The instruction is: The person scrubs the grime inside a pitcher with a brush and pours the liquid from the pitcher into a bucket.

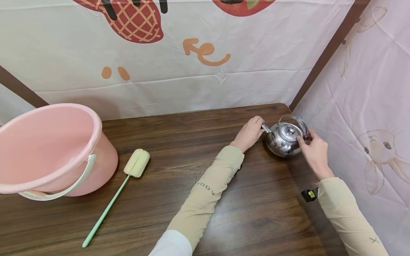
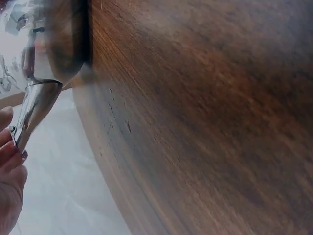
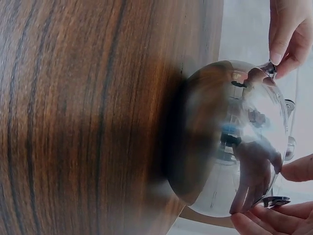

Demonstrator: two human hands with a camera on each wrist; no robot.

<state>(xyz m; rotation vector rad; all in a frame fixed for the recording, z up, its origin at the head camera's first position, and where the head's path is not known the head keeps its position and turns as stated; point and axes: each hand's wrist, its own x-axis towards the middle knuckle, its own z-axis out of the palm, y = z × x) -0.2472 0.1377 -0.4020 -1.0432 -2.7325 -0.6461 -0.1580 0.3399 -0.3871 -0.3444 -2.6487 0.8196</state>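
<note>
Saw pink bucket (image 1: 104, 165) at left, sponge brush (image 1: 136, 164) right of it on table (image 1: 185, 140). Pinched spout (image 1: 266, 128) of kettle (image 1: 282, 145) with left hand (image 1: 248, 133). Had kettle upright between hands, far right. Gripped its right side with right hand (image 1: 315, 151), thumb and fingers about handle base (image 3: 276, 201). Noted fabric wall (image 1: 346, 113) close at right.

2 arms (image 1: 205, 199) outstretched, hands (image 1: 248, 134) apart

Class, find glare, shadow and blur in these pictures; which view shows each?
Head: pale sheen on the tabletop, shadow on the backdrop behind the pink bucket; left wrist: wood grain blurred, kettle highlights washed out; right wrist: bright glare on the kettle, dark shadow at its base.
</note>
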